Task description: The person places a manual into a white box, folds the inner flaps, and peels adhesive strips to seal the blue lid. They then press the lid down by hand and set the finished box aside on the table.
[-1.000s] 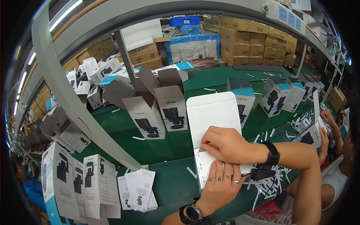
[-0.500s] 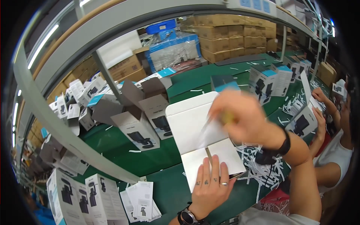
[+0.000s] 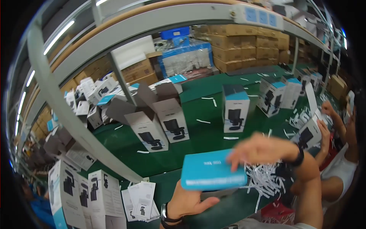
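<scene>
A carton with a blue lid panel [image 3: 213,171] is in front of me, its lid folded down shut and facing up. My left hand [image 3: 188,202] is at its near left side, thumb stretched along the near face. The left fingers are hidden behind the carton and seem to steady it. My right hand [image 3: 263,149] hovers at the lid's right end, fingers bent and over its edge. Motion smears it, so what it holds, if anything, cannot be made out.
Two open-flapped cartons [image 3: 173,122] stand left of centre; a closed carton [image 3: 234,110] stands beyond. Leaflets [image 3: 143,200] and more cartons [image 3: 101,194] lie near the left post [image 3: 72,110]. Paper strips [image 3: 265,181] heap at right, near another person's hands [image 3: 324,129].
The carton's white-lined lid has swung down and now shows its blue outer face. My left hand has moved from its top to its side. My right hand has moved lower and to the right.
</scene>
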The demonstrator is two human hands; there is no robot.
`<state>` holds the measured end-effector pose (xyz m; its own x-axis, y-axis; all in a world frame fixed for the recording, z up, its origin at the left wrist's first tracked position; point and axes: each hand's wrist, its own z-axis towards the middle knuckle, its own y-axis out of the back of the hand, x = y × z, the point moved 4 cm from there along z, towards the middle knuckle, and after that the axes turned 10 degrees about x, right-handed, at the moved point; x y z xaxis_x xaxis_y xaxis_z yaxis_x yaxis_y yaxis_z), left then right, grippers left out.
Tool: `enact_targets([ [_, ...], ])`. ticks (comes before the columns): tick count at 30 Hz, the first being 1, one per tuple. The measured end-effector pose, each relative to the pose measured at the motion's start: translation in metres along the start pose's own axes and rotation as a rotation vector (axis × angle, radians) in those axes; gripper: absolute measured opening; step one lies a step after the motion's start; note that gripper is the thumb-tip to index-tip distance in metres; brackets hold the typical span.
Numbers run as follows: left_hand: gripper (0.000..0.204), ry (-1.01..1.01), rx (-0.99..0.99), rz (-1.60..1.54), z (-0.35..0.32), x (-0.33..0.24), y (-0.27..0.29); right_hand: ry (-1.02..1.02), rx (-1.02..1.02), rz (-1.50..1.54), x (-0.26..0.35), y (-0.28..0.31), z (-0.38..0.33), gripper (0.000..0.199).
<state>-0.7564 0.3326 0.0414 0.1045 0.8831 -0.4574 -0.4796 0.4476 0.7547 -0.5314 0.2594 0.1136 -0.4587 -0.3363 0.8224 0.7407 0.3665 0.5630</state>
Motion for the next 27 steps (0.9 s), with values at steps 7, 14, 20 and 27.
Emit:
enact_targets([
  [7,0.024,0.206,-0.349,-0.546,-0.032,0.013,-0.016,0.231,-0.03,-0.572,0.05,-0.033,0.035,0.023],
  [14,0.022,0.025,-0.339,-0.403,-0.037,0.02,-0.016,0.485,-0.049,-0.592,0.033,-0.054,0.109,0.018],
  [20,0.028,0.016,-0.388,-0.373,-0.035,0.015,-0.001,0.409,0.055,-0.488,0.028,-0.059,0.102,0.016],
  [27,0.043,0.026,-0.344,-0.428,-0.045,0.035,-0.01,0.339,0.081,-0.417,0.041,-0.062,0.091,0.017],
])
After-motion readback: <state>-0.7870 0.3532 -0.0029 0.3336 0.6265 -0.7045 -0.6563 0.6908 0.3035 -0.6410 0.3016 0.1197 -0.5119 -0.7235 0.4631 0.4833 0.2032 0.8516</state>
